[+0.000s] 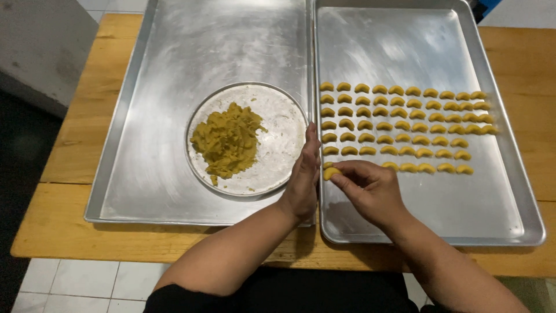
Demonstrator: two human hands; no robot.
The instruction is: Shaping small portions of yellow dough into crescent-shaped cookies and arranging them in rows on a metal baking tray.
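My right hand (370,188) pinches a small yellow crescent of dough (331,172) at the left end of the lowest row on the right metal tray (509,214). Several rows of the same crescent pieces (405,124) lie across that tray. My left hand (304,177) rests edge-on where the two trays meet, fingers together, touching the rim of a round metal plate (284,124). The plate holds a heap of crumbly yellow-brown dough (227,141) and sits on the left metal tray (145,174).
Both trays lie side by side on a wooden table (69,145). The far half of the right tray is bare metal. White floor tiles (87,284) show below the table's near edge, and a grey wall is at the upper left.
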